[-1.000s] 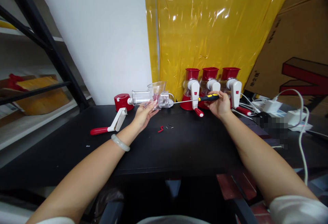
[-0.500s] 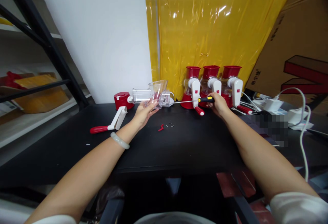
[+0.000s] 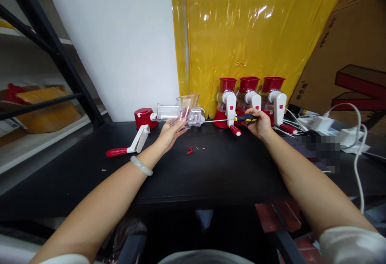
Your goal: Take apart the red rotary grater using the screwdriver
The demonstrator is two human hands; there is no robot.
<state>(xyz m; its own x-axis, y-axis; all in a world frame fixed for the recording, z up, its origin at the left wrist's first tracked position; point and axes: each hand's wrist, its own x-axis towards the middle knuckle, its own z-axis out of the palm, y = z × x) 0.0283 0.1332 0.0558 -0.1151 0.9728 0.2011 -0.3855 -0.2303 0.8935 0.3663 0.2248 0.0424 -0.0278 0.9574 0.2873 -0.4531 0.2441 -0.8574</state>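
Observation:
My left hand [image 3: 170,133] is closed around a clear plastic grater body [image 3: 169,111], held on its side with the hopper pointing up. In my right hand [image 3: 259,123] is a screwdriver [image 3: 245,117] with a black and yellow handle. Its long shaft runs level to the left, and the tip meets the right end of the grater body; the exact contact is too small to see. Below lie a small red plastic part [image 3: 189,150] and several tiny screws [image 3: 200,147]. Left of the body stands a red base [image 3: 144,118], beside a white crank with a red handle [image 3: 117,152].
Three red and white rotary graters [image 3: 249,101] stand in a row at the back right. White cables and chargers [image 3: 346,135] lie at the far right. Behind the black table [image 3: 193,183] rise a white panel [image 3: 120,46] and yellow sheeting [image 3: 241,34]. A shelf rack stands left.
The fingers of my right hand have shifted on the screwdriver handle, which looks turned. The grater body stays in my left hand in nearly the same spot.

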